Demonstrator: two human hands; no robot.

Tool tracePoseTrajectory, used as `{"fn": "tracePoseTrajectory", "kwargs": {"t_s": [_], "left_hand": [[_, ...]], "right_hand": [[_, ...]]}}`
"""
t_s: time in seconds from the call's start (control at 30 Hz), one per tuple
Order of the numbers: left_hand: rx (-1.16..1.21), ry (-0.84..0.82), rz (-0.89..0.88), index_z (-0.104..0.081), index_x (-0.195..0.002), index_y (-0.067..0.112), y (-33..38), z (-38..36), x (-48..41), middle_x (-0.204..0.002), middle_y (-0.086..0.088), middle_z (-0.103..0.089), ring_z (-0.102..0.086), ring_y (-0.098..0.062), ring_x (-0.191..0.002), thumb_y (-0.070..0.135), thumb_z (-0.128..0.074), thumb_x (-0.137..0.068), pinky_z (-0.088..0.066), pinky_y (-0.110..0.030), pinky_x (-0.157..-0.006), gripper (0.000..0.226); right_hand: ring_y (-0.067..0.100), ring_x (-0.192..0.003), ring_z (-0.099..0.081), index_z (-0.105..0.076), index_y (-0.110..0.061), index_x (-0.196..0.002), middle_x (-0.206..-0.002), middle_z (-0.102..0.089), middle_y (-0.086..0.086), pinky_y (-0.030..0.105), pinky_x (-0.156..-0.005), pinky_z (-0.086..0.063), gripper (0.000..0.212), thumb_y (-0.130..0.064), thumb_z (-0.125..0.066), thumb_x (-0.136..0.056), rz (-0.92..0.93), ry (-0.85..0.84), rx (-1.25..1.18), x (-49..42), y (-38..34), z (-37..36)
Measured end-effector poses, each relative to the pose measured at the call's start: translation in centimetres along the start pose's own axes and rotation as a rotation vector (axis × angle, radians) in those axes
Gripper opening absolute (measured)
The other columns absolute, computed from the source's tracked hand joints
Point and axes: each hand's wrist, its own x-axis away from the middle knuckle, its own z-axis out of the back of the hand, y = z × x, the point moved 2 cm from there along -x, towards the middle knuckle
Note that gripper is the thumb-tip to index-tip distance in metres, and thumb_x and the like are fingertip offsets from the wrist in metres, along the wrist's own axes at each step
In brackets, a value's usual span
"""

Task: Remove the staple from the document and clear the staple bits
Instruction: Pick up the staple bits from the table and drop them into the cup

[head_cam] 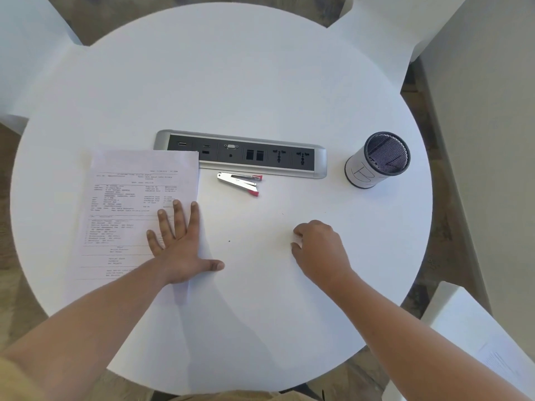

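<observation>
**Hands and document on the round table, head view**

The table (pixel 260 82) is a smooth, matt white disc. The document (pixel 124 198) is a flat rectangular sheaf of white paper with fine printed lines. It lies at nine o'clock on the table, and its top right corner overlaps the socket panel (pixel 240 153), a long brushed-metal bar with a dark inset face.

Your left hand (pixel 179 250) lies spread and flat. Its straight fingers (pixel 181 218) press the document's right margin, while the thumb reaches off the paper toward three o'clock and rests on bare table. It grips nothing.

Your right hand (pixel 318 250) sits knuckles-up at four o'clock from the table's centre, well apart from the document. Its fingers are curled with the tips on the surface, and you cannot tell whether they pinch anything.

No staple can be made out on the paper. A tiny dark speck (pixel 229 241) lies between your hands.

A chrome hinged tool (pixel 240 183) with red tips lies splayed just below the panel. A cylindrical black mesh cup (pixel 376 160) wrapped in white paper stands at three o'clock.
</observation>
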Motion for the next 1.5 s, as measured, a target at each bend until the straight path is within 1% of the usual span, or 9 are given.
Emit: {"fn": "tracePoseTrajectory", "kwargs": {"t_s": [0.2, 0.67, 0.8, 0.87, 0.97, 1.1, 1.27, 1.4, 1.5], "left_hand": [[0.000, 0.004, -0.001, 0.051, -0.130, 0.037, -0.1, 0.0, 0.1, -0.139, 0.002, 0.062, 0.050, -0.032, -0.135, 0.069, -0.076, -0.067, 0.018, -0.061, -0.115, 0.145], [0.000, 0.004, -0.009, 0.047, -0.138, 0.035, -0.1, -0.1, 0.0, -0.140, 0.001, 0.061, 0.050, -0.033, -0.135, 0.070, -0.074, -0.068, 0.017, -0.062, -0.115, 0.144], [-0.006, -0.002, -0.014, 0.045, -0.139, 0.034, 0.0, -0.1, 0.0, -0.140, 0.000, 0.061, 0.050, -0.034, -0.135, 0.070, -0.074, -0.069, 0.017, -0.061, -0.115, 0.143], [-0.007, -0.001, -0.013, 0.045, -0.140, 0.034, -0.1, -0.1, -0.1, -0.140, 0.000, 0.061, 0.050, -0.034, -0.135, 0.070, -0.074, -0.069, 0.017, -0.061, -0.115, 0.143], [-0.011, 0.004, -0.013, 0.045, -0.140, 0.033, -0.2, -0.1, -0.2, -0.140, 0.000, 0.061, 0.050, -0.034, -0.135, 0.070, -0.073, -0.069, 0.017, -0.062, -0.115, 0.143], [-0.006, 0.007, -0.020, 0.045, -0.140, 0.033, -0.2, -0.1, -0.2, -0.139, 0.000, 0.061, 0.051, -0.035, -0.134, 0.070, -0.074, -0.069, 0.017, -0.062, -0.115, 0.143], [-0.001, 0.007, -0.023, 0.045, -0.140, 0.034, -0.2, 0.0, -0.1, -0.140, 0.000, 0.061, 0.051, -0.034, -0.134, 0.068, -0.074, -0.070, 0.019, -0.061, -0.114, 0.143], [-0.007, 0.011, -0.021, 0.045, -0.140, 0.034, -0.3, -0.1, -0.1, -0.140, 0.000, 0.061, 0.050, -0.034, -0.134, 0.069, -0.073, -0.070, 0.018, -0.061, -0.114, 0.142], [0.001, 0.012, -0.020, 0.045, -0.141, 0.034, -0.3, -0.1, -0.1, -0.139, 0.001, 0.061, 0.051, -0.034, -0.134, 0.068, -0.073, -0.070, 0.018, -0.061, -0.115, 0.142]], "right_hand": [[0.018, -0.048, -0.032, -0.030, -0.015, -0.057, -0.058, -0.035, 0.001, 0.027, -0.042, -0.017, 0.036, 0.006, -0.052, -0.077, 0.030, -0.074, 0.209, -0.3, -2.5, -0.2], [0.016, -0.047, -0.027, -0.032, -0.014, -0.062, -0.062, -0.035, 0.000, 0.028, -0.043, -0.016, 0.029, 0.009, -0.048, -0.071, 0.007, -0.050, 0.241, -0.6, -2.6, -0.8], [0.028, -0.058, -0.050, -0.057, -0.009, -0.076, -0.074, -0.061, 0.006, 0.032, -0.048, -0.038, 0.015, 0.003, -0.051, -0.070, -0.008, -0.022, 0.154, -1.1, -1.8, -1.4], [0.028, -0.066, -0.061, -0.063, -0.010, -0.075, -0.075, -0.068, 0.005, 0.033, -0.052, -0.048, 0.014, -0.002, -0.056, -0.065, -0.088, -0.028, 0.000, -1.2, -1.2, -1.3], [0.014, -0.058, -0.062, -0.064, -0.015, -0.058, -0.062, -0.067, -0.005, 0.020, -0.046, -0.044, 0.010, -0.008, -0.068, -0.063, -0.366, -0.026, -0.512, -1.4, -0.1, -0.2], [0.012, -0.053, -0.056, -0.058, -0.011, -0.057, -0.055, -0.051, 0.000, 0.019, -0.057, -0.053, 0.026, 0.008, -0.068, -0.073, -0.532, -0.044, -1.210, -1.4, 1.2, 2.0], [0.003, -0.047, -0.057, -0.062, -0.007, -0.065, -0.049, -0.060, -0.005, 0.012, -0.054, -0.053, 0.024, 0.011, -0.063, -0.081, -0.489, 0.163, -1.429, -2.4, 3.9, 8.1], [0.005, -0.049, -0.060, -0.062, -0.011, -0.063, -0.049, -0.063, -0.005, 0.017, -0.062, -0.056, 0.024, 0.005, -0.068, -0.080, -0.427, 0.401, -1.250, -3.9, 7.0, 14.1], [0.018, -0.058, -0.060, -0.068, -0.014, -0.057, -0.062, -0.067, 0.010, 0.029, -0.064, -0.051, 0.016, -0.001, -0.069, -0.067, -0.408, 0.480, -0.793, -5.2, 9.1, 16.7]]}}
